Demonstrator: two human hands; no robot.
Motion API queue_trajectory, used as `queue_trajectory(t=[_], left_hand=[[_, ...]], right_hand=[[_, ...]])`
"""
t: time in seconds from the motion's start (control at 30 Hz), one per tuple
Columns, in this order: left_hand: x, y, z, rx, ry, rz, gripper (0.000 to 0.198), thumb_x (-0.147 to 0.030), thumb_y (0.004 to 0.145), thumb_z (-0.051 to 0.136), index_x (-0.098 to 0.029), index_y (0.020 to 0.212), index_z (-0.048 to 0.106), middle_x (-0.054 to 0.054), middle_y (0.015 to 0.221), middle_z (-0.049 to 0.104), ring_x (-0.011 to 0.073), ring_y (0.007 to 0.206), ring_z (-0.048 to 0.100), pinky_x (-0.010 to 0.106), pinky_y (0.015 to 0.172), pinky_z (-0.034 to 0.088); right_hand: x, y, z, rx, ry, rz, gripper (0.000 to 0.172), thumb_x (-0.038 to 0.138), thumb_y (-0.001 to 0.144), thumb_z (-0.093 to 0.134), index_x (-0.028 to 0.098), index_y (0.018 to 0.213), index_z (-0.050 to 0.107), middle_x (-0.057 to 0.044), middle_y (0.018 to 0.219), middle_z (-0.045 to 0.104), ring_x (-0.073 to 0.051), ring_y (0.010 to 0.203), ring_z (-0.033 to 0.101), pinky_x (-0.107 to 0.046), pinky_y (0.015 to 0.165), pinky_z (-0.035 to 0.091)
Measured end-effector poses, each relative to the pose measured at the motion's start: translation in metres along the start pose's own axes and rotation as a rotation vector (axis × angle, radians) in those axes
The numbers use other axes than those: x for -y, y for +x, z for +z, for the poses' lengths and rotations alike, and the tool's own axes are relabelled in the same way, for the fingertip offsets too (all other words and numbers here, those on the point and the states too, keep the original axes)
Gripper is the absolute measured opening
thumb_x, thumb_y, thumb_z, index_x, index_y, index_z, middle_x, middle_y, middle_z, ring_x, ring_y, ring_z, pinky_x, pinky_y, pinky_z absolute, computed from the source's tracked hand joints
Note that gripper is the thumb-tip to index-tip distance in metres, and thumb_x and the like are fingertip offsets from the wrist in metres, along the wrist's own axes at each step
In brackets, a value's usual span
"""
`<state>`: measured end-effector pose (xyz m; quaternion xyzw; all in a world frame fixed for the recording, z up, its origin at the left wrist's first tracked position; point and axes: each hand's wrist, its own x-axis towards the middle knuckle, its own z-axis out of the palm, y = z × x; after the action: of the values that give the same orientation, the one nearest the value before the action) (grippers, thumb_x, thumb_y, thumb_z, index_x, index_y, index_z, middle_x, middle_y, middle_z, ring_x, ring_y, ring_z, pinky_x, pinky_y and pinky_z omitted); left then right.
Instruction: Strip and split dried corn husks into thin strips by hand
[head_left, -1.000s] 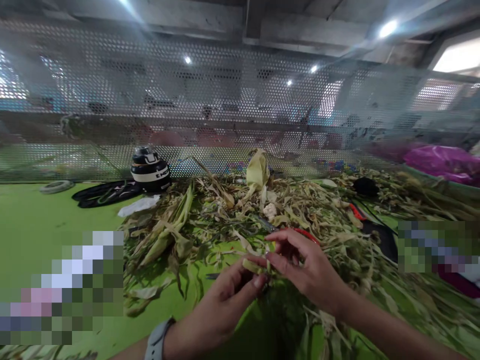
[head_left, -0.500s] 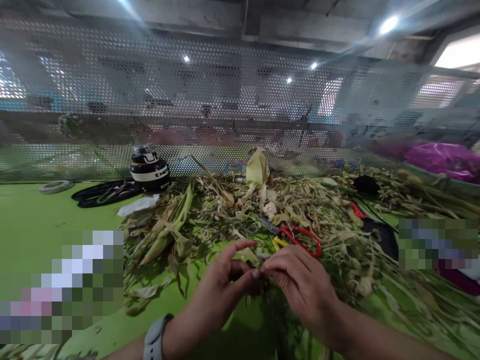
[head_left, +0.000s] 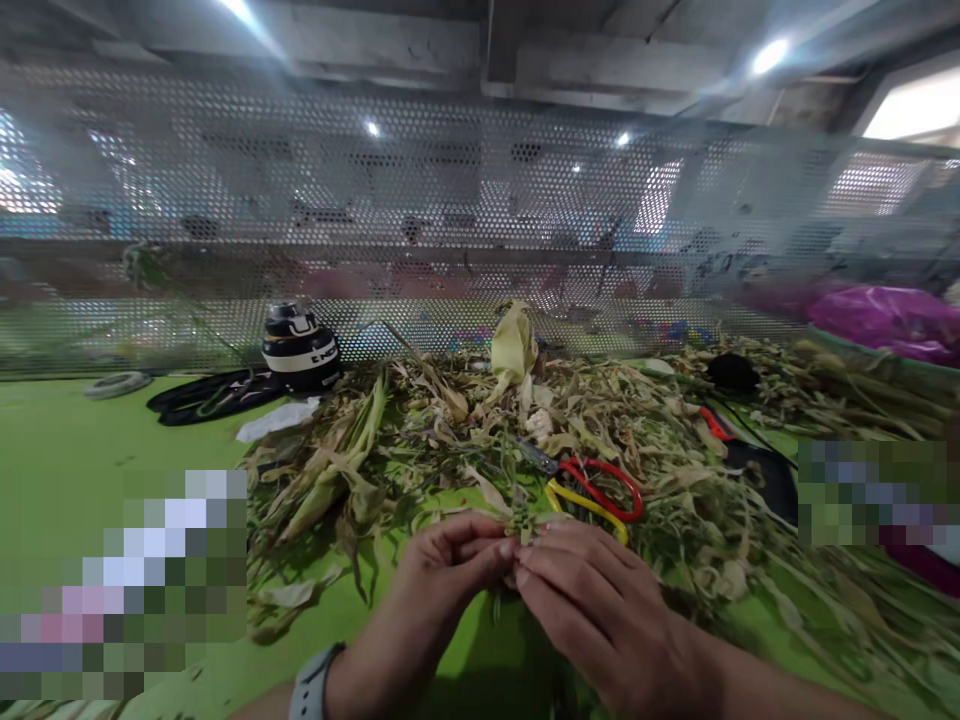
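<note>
Close in front of me, my left hand [head_left: 439,585] and my right hand [head_left: 611,600] meet at the fingertips. Both are closed in a pinch on a small green plant sprig [head_left: 520,512] that sticks up between them; its lower part is hidden by the fingers. Just beyond my right hand lie scissors [head_left: 574,466] with one red and one yellow handle, blades pointing away to the left. A pale dried leaf [head_left: 486,490] rests behind my left fingertips. Around them spreads a heap of withered leaves and stems [head_left: 442,420].
A black bottle [head_left: 300,365] stands at the back left, near a black flat item [head_left: 210,398], a white tape roll [head_left: 118,385] and crumpled white plastic [head_left: 279,418]. A perforated screen [head_left: 450,200] closes the back. Purple plastic [head_left: 885,318] and a black pouch [head_left: 761,480] are at right.
My left fingers have closed in toward the right hand, and both hands now meet at the sprig, which has come into view standing up. More of the scissors' yellow handle shows.
</note>
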<state>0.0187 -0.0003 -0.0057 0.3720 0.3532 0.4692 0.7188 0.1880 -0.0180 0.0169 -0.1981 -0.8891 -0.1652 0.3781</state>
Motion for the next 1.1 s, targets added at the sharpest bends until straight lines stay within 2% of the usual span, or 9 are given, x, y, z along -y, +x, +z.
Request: queue_trajectory(t=[0.13,0.23,0.4,0.57,0.8,1.1], left_hand=[[0.003,-0.002,-0.001,0.023,-0.044,0.012,0.015,-0.023,0.064,0.076,-0.013,0.07,0.067,0.0,0.063,0.065,0.0074,0.059,0.055,0.018,0.061,0.043],[0.004,-0.003,0.0,0.008,-0.133,-0.001,0.017,-0.02,0.061,0.078,-0.014,0.071,0.067,0.0,0.065,0.065,0.008,0.06,0.056,0.019,0.062,0.045],[0.007,-0.004,0.002,0.017,-0.234,-0.06,0.019,-0.02,0.06,0.078,-0.012,0.073,0.067,0.002,0.064,0.066,0.0087,0.059,0.058,0.021,0.062,0.047],[0.006,-0.005,0.004,0.005,-0.271,-0.071,0.02,-0.018,0.059,0.079,-0.012,0.073,0.067,0.002,0.063,0.066,0.0083,0.058,0.057,0.02,0.062,0.047],[0.005,-0.007,0.006,-0.014,-0.226,-0.085,0.023,-0.022,0.056,0.081,-0.012,0.073,0.068,0.003,0.067,0.067,0.0086,0.059,0.058,0.019,0.062,0.047],[-0.001,-0.014,0.009,-0.1,-0.171,-0.076,0.02,-0.025,0.059,0.079,-0.015,0.072,0.069,0.001,0.067,0.065,0.0088,0.062,0.056,0.019,0.063,0.047]], right_hand=[[0.0,0.001,-0.004,-0.014,-0.009,0.022,0.026,0.011,0.09,0.04,0.01,0.095,0.065,-0.007,0.087,0.068,-0.017,0.096,0.06,-0.031,0.094,0.046],[0.0,0.002,-0.006,-0.015,-0.02,0.027,0.027,0.011,0.091,0.039,0.011,0.094,0.065,-0.006,0.086,0.068,-0.015,0.098,0.059,-0.028,0.098,0.043],[0.0,0.0,-0.004,-0.01,-0.013,0.027,0.026,0.011,0.091,0.039,0.011,0.096,0.065,-0.006,0.086,0.069,-0.014,0.093,0.06,-0.033,0.101,0.04],[0.001,-0.003,-0.002,-0.031,-0.03,0.055,0.023,0.013,0.091,0.042,0.013,0.094,0.065,-0.003,0.085,0.07,-0.013,0.099,0.058,-0.028,0.104,0.032],[-0.001,-0.003,-0.004,-0.008,-0.043,0.003,0.025,0.013,0.091,0.041,0.013,0.096,0.064,-0.004,0.084,0.07,-0.014,0.097,0.059,-0.03,0.1,0.039],[0.002,-0.005,0.005,-0.024,0.04,0.098,0.023,0.012,0.091,0.041,0.011,0.093,0.064,-0.005,0.086,0.068,-0.014,0.093,0.058,-0.031,0.101,0.038]])
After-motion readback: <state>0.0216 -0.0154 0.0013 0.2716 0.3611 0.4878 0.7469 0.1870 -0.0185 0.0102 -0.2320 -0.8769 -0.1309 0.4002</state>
